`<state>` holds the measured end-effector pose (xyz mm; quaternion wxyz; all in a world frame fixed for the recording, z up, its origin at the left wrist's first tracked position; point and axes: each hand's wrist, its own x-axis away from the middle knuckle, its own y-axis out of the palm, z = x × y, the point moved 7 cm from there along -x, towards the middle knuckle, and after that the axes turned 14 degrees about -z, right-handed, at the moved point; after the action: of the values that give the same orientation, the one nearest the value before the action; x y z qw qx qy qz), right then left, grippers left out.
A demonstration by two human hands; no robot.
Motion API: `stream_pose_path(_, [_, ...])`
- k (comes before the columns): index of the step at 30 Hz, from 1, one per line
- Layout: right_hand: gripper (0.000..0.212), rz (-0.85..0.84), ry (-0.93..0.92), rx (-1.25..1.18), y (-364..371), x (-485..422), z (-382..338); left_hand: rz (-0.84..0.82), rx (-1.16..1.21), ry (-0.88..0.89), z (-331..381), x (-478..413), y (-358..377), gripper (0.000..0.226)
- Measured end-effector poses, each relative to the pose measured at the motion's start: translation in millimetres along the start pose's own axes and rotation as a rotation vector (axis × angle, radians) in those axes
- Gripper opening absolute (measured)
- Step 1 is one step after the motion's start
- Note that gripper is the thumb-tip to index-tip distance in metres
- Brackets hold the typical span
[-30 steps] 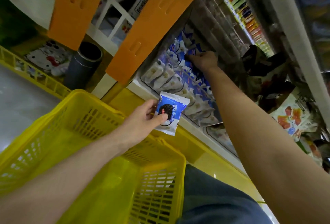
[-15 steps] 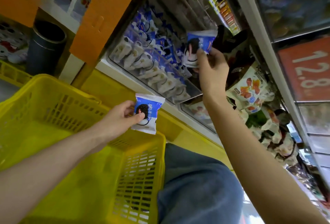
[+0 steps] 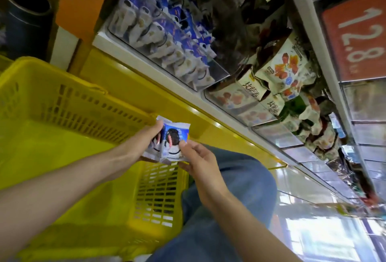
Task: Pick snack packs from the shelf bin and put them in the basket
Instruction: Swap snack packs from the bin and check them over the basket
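Two blue and white cookie snack packs (image 3: 170, 139) overlap above the near right corner of the yellow basket (image 3: 69, 111). My left hand (image 3: 144, 138) grips them from the left. My right hand (image 3: 198, 159) pinches the front pack's lower right corner between thumb and fingers. The clear shelf bin (image 3: 167, 38), full of several more of the same packs, lies above and beyond the hands. No packs show inside the basket.
Further clear bins with white and orange snack bags (image 3: 286, 67) run along the shelf to the right. An orange post (image 3: 81, 0) and a dark cylinder (image 3: 25, 17) stand at upper left. A red price sign (image 3: 355, 36) hangs at right. Below is my jeans-clad leg (image 3: 229, 188).
My right hand has come down from the shelf with a second pack and brought it against the pack in my left hand, over the basket's corner. The view has tilted further right.
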<state>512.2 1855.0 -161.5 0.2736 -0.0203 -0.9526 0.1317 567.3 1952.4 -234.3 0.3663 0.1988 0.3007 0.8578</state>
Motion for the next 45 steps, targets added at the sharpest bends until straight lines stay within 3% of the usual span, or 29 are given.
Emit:
stream_pose_path(3, [0.032,-0.006,-0.021,0.04,0,4,3,-0.1,-0.109,-0.026,-6,1,10,0.062])
stream_pose_path(7, [0.026,-0.013,-0.123,0.075,-3,5,-4,-0.199,-0.214,0.09,9,-2,28,0.039])
stream_pose_path(11, [0.031,0.03,-0.172,-0.02,-13,1,-13,-0.126,-0.184,0.145,26,-11,27,0.017])
stream_pose_path(14, [0.04,0.151,-0.108,-0.003,-29,-5,-19,-0.119,-0.168,0.174,38,-16,28,0.016])
stream_pose_path(16, [0.037,0.109,-0.081,-0.031,-30,-10,-26,-0.14,-0.14,0.192,47,-19,32,0.017])
stream_pose_path(19, [0.021,0.037,-0.177,0.034,-33,-10,-49,-0.22,-0.116,0.191,65,-23,42,0.022])
stream_pose_path(22, [0.018,0.153,-0.277,0.184,-49,-7,-81,-0.28,-0.12,0.192,85,-28,50,0.034])
stream_pose_path(29, [0.018,0.44,-0.585,0.529,-62,-17,-194,-0.008,-0.236,0.269,124,-32,20,0.034])
stream_pose_path(33, [0.03,0.48,-0.571,0.701,-43,-69,-241,0.113,-0.196,0.283,138,-26,2,0.01])
stream_pose_path(35, [0.029,0.473,-0.524,0.731,-31,-97,-254,0.134,-0.179,0.294,143,-24,-3,0.01])
stream_pose_path(39, [0.021,0.396,-0.491,0.583,-11,-142,-268,0.168,-0.203,0.309,148,-23,-11,0.024])
stream_pose_path(43, [0.027,0.305,-0.419,0.168,2,-177,-266,0.139,-0.218,0.301,147,-23,-10,0.02])
stream_pose_path(45, [0.01,0.311,-0.412,0.023,4,-189,-264,0.127,-0.209,0.3,146,-24,-10,0.018])
